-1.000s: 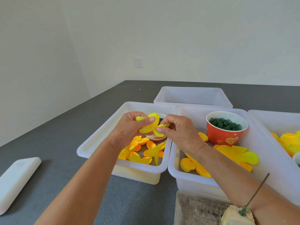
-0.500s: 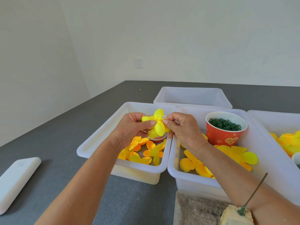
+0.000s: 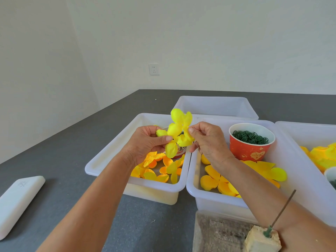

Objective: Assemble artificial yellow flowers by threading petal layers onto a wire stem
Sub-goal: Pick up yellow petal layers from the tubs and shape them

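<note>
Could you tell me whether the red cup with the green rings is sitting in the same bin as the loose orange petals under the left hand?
No, the red cup stands in the bin under the right hand.

Both forearms reached forward, left hand [image 3: 145, 142] and right hand [image 3: 207, 140] raised close together, fingertips pinching, wrists slightly bent
</note>
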A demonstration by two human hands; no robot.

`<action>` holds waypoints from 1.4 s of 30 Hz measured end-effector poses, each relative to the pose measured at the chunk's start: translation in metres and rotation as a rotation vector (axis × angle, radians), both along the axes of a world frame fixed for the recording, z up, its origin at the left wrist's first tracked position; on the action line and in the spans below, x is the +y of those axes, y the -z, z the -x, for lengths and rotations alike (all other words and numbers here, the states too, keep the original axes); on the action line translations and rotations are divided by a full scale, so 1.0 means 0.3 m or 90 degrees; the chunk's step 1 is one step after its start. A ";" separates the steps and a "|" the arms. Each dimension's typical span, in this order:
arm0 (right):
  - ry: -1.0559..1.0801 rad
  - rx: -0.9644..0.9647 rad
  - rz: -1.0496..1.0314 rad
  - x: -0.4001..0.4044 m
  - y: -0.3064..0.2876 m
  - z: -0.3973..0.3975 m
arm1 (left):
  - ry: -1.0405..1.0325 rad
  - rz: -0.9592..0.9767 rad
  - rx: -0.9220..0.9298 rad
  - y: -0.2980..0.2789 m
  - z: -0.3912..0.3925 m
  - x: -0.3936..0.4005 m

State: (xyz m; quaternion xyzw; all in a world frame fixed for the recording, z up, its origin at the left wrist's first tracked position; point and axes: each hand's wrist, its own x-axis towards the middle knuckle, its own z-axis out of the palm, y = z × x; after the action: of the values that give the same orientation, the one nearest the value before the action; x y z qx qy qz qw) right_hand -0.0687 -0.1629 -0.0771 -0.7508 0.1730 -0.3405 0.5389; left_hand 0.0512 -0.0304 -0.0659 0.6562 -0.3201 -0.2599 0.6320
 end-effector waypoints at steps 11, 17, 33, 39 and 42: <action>0.023 0.015 -0.020 -0.003 -0.005 0.002 | -0.117 -0.085 0.022 0.007 -0.020 0.001; -0.086 0.024 0.017 0.012 -0.001 0.002 | -0.221 -0.210 0.036 0.034 -0.054 0.005; -0.159 0.087 0.216 0.028 0.017 0.009 | -0.230 -0.332 0.022 0.045 -0.058 0.010; -0.141 0.093 0.182 0.014 0.017 0.006 | -0.216 -0.360 -0.012 0.038 -0.042 0.006; -0.147 0.084 0.104 0.005 0.003 0.013 | -0.222 -0.354 -0.096 0.047 -0.044 -0.004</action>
State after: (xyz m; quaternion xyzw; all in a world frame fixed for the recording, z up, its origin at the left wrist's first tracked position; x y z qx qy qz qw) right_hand -0.0727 -0.1614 -0.0780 -0.8276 0.0925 -0.2394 0.4993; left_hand 0.0643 -0.0316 -0.0800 0.8658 -0.1658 -0.1758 0.4382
